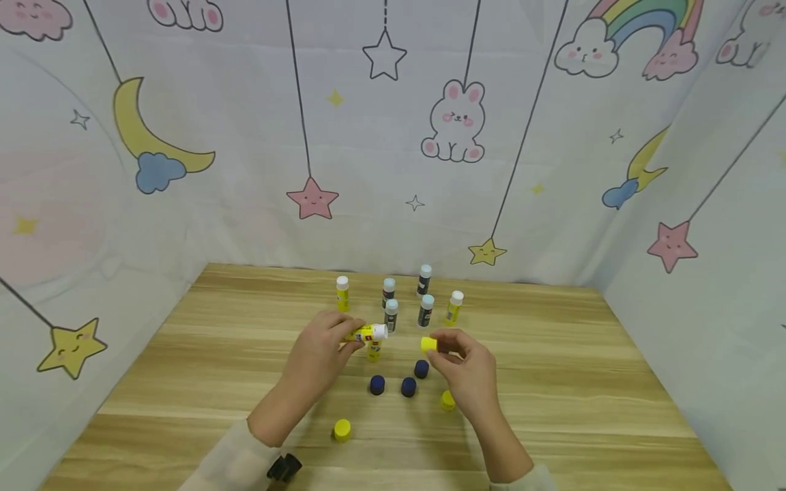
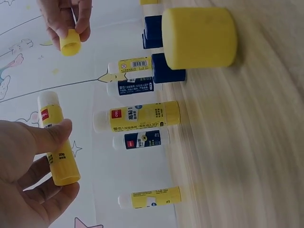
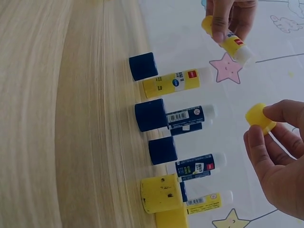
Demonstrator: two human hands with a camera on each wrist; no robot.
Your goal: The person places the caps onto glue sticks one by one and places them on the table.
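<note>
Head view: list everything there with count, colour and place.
Standing glue sticks: three, yellow, on the table
Dark glue sticks: four, navy, standing among them
Held glue stick: one, yellow, in the left hand
Navy caps: three visible, navy, in front of the sticks
Yellow caps: two visible, yellow, nearer still
Held cap: one, yellow, in the right hand
Table: one, wood-brown, below
Backdrop: count unclear, white printed, behind and beside
Black object: one, black, beside the left sleeve
Sleeves: two, pale, bottom edge
Hands: two, bare, over the table
</note>
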